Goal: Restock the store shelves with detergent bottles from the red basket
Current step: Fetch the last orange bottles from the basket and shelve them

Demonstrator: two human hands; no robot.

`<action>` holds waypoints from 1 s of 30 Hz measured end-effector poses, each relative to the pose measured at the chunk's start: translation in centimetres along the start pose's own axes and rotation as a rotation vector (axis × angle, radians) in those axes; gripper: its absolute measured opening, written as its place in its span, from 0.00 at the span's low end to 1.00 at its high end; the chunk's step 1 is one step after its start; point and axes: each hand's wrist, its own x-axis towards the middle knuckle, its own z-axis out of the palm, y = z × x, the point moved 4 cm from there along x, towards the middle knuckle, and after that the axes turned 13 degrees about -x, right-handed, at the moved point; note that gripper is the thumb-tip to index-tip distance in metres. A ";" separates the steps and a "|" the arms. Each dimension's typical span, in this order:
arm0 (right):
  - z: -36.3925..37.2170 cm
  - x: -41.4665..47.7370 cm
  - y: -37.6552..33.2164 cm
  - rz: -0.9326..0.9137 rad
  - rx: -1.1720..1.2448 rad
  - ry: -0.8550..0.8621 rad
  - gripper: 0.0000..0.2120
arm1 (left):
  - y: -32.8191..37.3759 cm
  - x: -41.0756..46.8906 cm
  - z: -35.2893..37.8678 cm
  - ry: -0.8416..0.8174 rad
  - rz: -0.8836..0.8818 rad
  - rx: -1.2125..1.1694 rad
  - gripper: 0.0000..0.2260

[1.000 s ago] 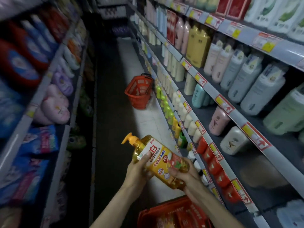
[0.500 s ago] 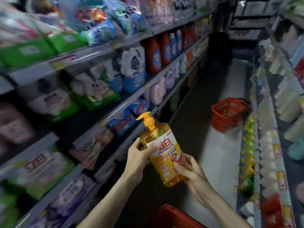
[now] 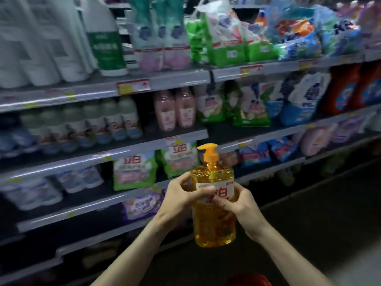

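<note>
**Facing the shelves now, bottle stood up**

They've swung round from the aisle to the shelves (image 3: 61, 162), so I'd guess shelving comes next. The red blur at the bottom is probably the basket (image 3: 247, 280). The bottle (image 3: 214, 223), tilted a second ago, is now held vertical before the lower shelves. Left hand (image 3: 179, 197) and right hand (image 3: 239, 203) both wrap its label. Pump (image 3: 208, 150) up, nozzle left.

Upright amber pump detergent bottle (image 3: 214, 219)

Bags (image 3: 135, 172) and bottles (image 3: 175, 109) pack the upper shelves (image 3: 177, 78). Dark open room shows on the low shelf (image 3: 88, 234), left of the purple bag (image 3: 142, 205).
</note>
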 end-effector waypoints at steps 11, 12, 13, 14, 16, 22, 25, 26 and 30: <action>24.7 -0.9 -11.1 -0.148 -0.030 -0.222 0.26 | 4.7 -17.1 -22.2 0.281 0.097 -0.089 0.18; 26.9 -1.0 -12.0 -0.162 -0.023 -0.251 0.26 | 5.0 -18.7 -24.1 0.322 0.109 -0.099 0.18; 29.1 -1.1 -12.9 -0.176 -0.017 -0.282 0.25 | 5.4 -20.2 -25.8 0.356 0.119 -0.095 0.18; 31.3 -1.2 -13.8 -0.192 -0.013 -0.309 0.26 | 5.8 -21.6 -27.5 0.388 0.126 -0.083 0.19; 35.4 -1.1 -15.6 -0.222 -0.006 -0.359 0.27 | 6.6 -24.4 -30.7 0.447 0.138 -0.051 0.19; 46.5 0.0 -20.6 -0.290 0.024 -0.529 0.28 | 10.2 -30.2 -38.4 0.690 0.257 0.012 0.16; 51.3 1.4 -22.9 -0.342 0.023 -0.595 0.31 | 12.2 -31.8 -41.6 0.771 0.313 0.047 0.15; 52.9 1.9 -23.7 -0.355 0.019 -0.618 0.32 | 12.9 -32.2 -42.6 0.796 0.329 0.047 0.15; 58.7 4.1 -27.5 -0.414 0.044 -0.715 0.41 | 15.6 -33.5 -47.0 0.905 0.391 0.070 0.16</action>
